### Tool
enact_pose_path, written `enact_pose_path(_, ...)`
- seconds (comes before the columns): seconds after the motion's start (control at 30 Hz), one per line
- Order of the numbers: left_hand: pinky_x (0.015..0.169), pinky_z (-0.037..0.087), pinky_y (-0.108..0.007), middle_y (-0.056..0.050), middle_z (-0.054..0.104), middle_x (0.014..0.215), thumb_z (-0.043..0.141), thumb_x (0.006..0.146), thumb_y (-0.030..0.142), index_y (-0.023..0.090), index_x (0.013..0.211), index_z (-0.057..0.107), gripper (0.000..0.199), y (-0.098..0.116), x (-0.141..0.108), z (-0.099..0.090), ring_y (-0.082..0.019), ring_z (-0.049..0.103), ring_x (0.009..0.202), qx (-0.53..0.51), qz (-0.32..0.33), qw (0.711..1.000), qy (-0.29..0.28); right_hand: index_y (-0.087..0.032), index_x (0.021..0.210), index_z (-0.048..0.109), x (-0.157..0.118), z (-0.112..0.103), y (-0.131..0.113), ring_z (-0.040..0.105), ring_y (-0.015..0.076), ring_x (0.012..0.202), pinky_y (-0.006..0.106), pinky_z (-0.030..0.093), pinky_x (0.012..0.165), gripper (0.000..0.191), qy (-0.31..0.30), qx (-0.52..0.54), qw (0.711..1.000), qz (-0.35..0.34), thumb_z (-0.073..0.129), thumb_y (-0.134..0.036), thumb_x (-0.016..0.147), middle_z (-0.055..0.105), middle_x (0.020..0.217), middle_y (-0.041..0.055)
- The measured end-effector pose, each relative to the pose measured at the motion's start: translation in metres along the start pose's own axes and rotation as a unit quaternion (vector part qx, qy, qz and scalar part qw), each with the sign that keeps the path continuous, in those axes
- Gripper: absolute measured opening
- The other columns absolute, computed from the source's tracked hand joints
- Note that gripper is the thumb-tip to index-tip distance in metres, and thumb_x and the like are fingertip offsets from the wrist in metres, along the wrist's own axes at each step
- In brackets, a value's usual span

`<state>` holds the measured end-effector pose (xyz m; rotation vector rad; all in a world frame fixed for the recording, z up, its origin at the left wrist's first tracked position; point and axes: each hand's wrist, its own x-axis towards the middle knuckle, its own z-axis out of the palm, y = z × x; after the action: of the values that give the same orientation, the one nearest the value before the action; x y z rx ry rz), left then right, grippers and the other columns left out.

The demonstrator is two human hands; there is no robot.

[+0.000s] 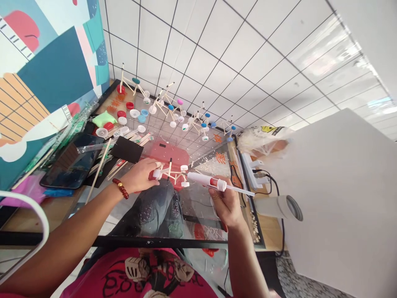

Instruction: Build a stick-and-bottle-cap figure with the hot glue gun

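Pinching the small stick frame (175, 178) by its left end, my left hand (143, 175) has its fingers closed on it above the red panel (173, 153) at the glass counter (149, 241); my right hand (228, 205) is wrapped round a white glue gun (203, 179), tip just beside the frame's white caps (185, 184); more stick frames (204, 125) stand near the tiled wall (186, 49)

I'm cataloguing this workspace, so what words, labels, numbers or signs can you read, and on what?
None reads with certainty.
Pink shirt: large dark lettering, too warped.
Glass tabletop: orange characters, too distorted.
White cap: green mark, too small.
Plastic bag: print too blurred.
White glue gun: nothing legible.
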<state>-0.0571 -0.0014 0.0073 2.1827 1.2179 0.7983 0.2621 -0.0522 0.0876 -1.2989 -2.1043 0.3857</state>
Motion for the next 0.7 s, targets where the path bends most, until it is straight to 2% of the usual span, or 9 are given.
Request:
enact_pose_path(0.1, 0.099, 0.053, -0.043, -0.012, 0.071, 0.118, 0.086, 0.067, 0.016, 0.019, 0.112, 0.066, 0.05, 0.0, 0.0, 0.0, -0.031, 0.066, 0.113, 0.0, 0.002, 1.0, -0.002, -0.023, 0.119, 0.056, 0.001, 0.003, -0.001, 0.062, 0.0206, 0.086, 0.034, 0.05, 0.074, 0.021, 0.016, -0.011, 1.0, 0.004, 0.054, -0.029, 0.099, 0.065, 0.102, 0.0068)
enact_pose_path(0.23, 0.099, 0.053, -0.043, -0.012, 0.071, 0.118, 0.086, 0.067, 0.016, 0.018, 0.112, 0.066, 0.049, 0.0, 0.0, 0.0, -0.03, 0.066, 0.113, 0.005, 0.004, 1.0, -0.003, -0.022, 0.119, 0.056, 0.001, 0.003, -0.004, 0.063, 0.0229, 0.091, 0.037, 0.051, 0.077, 0.023, -0.004, -0.02, 1.0, 0.013, 0.056, -0.031, 0.098, 0.065, 0.105, 0.0081)
enact_pose_path(0.47, 0.098, 0.054, -0.044, -0.012, 0.071, 0.116, 0.086, 0.068, 0.017, 0.018, 0.11, 0.067, 0.046, 0.0, 0.0, 0.0, -0.031, 0.066, 0.112, 0.007, -0.004, 1.0, -0.006, -0.023, 0.118, 0.057, 0.001, -0.002, -0.006, 0.061, 0.0199, 0.084, 0.034, 0.049, 0.073, 0.021, 0.016, -0.005, 1.0, 0.02, 0.054, -0.029, 0.098, 0.065, 0.101, 0.0056)
enact_pose_path(0.7, 0.098, 0.054, -0.042, -0.011, 0.071, 0.116, 0.086, 0.067, 0.015, 0.019, 0.11, 0.066, 0.047, 0.001, 0.0, -0.001, -0.03, 0.067, 0.112, 0.003, -0.006, 1.0, -0.005, -0.023, 0.116, 0.058, 0.001, -0.001, -0.011, 0.062, 0.024, 0.094, 0.037, 0.049, 0.079, 0.02, -0.006, -0.031, 1.0, 0.001, 0.056, -0.027, 0.097, 0.066, 0.104, 0.007)
